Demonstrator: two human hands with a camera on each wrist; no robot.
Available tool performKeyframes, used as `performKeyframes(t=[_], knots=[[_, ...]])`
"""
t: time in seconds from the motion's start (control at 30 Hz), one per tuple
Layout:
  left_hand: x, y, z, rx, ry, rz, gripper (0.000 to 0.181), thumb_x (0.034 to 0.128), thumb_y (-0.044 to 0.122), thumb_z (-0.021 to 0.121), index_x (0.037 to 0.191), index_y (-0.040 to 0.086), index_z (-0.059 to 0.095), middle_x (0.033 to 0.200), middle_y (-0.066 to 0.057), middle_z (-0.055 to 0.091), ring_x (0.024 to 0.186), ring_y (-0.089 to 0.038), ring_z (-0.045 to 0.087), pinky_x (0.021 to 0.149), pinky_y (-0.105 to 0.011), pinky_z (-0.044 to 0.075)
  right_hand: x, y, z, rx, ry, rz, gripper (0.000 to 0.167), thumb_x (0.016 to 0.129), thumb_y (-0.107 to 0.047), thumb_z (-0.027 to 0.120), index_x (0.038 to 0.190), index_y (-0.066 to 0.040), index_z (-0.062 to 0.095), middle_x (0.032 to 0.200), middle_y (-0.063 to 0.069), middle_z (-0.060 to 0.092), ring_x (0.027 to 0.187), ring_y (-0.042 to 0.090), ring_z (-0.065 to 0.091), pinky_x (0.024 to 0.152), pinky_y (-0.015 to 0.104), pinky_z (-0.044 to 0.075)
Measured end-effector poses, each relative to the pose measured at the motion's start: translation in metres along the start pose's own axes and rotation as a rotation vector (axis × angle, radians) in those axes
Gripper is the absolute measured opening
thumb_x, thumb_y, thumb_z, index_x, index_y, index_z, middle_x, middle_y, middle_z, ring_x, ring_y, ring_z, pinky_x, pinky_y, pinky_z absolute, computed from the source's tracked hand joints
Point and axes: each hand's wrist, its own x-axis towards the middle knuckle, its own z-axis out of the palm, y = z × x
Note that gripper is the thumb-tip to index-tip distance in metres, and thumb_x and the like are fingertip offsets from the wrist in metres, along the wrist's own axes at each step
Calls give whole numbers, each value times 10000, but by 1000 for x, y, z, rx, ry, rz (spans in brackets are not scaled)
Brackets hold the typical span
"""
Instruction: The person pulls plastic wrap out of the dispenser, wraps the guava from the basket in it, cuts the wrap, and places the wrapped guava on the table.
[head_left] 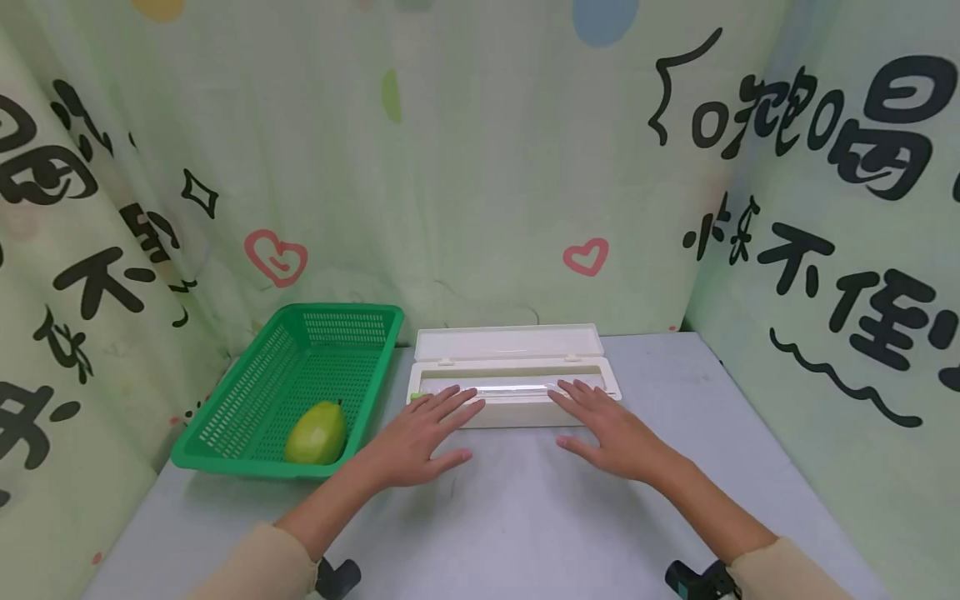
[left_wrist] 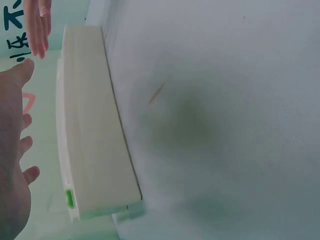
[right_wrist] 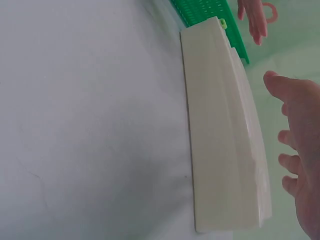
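While the left hand's grip (head_left: 427, 437) and right hand's grip (head_left: 611, 437) are hovering wide and bare, fingers stretching forward, an oblong white plastic box (head_left: 517, 417) with raised lid is lying just beneath their fingertips; left of the left grip, a green mesh plastic basket (head_left: 348, 329) is holding a yellow-green pear (head_left: 315, 435).

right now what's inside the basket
A pear lies in the near right corner of the basket; green mesh shows elsewhere. The part under the pear is covered and can't be seen.
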Motion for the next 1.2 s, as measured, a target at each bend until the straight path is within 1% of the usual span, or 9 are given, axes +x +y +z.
performKeyframes(t=[0.13,0.33,0.43,0.63,0.77,1.0,1.2], knots=[[2,-2,0,-2,14,5,664,965,517,471,1536,257,256,1578,-13,323,1462,-263,295,1131,-530,338,0,2,0,5,5,11,667,906,-398,635,1484,-175,388,1532,133,388,1409,407,343,1130,600,289],[3,-4,-1,-4,3,-7,658,970,514,467,1538,263,251,1572,-8,332,1456,-259,307,1126,-519,346,2,6,4,8,0,32,669,899,-393,643,1482,-183,389,1534,139,384,1406,417,342,1113,624,300],[4,-7,-1,-11,2,-10,659,969,505,476,1535,245,262,1570,-16,335,1451,-263,313,1124,-517,347,4,9,5,15,-2,48,673,894,-392,651,1482,-192,390,1535,136,383,1408,413,344,1118,620,296],[5,-11,0,-20,-20,-29,664,966,503,483,1538,254,255,1574,-17,326,1450,-258,315,1133,-506,338,7,13,7,22,-22,69,671,902,-414,634,1487,-204,380,1537,131,380,1412,412,337,1120,623,290],[6,-14,1,-34,-23,-41,659,960,494,498,1528,233,288,1568,-20,335,1445,-258,323,1136,-504,334,7,15,8,21,-24,76,667,904,-410,633,1485,-196,384,1531,137,388,1407,420,341,1107,634,300],[6,-18,-1,-48,-37,-83,692,954,497,508,1536,211,265,1557,-6,350,1435,-226,339,1145,-477,333,8,16,11,52,-5,88,660,905,-395,639,1481,-188,391,1518,150,405,1402,430,342,1084,660,309],[8,-21,0,-71,-28,-94,688,951,481,526,1524,178,295,1538,-36,376,1419,-233,362,1136,-492,340,11,18,14,57,1,97,645,912,-392,632,1473,-169,404,1508,151,420,1403,420,346,1091,649,310]])
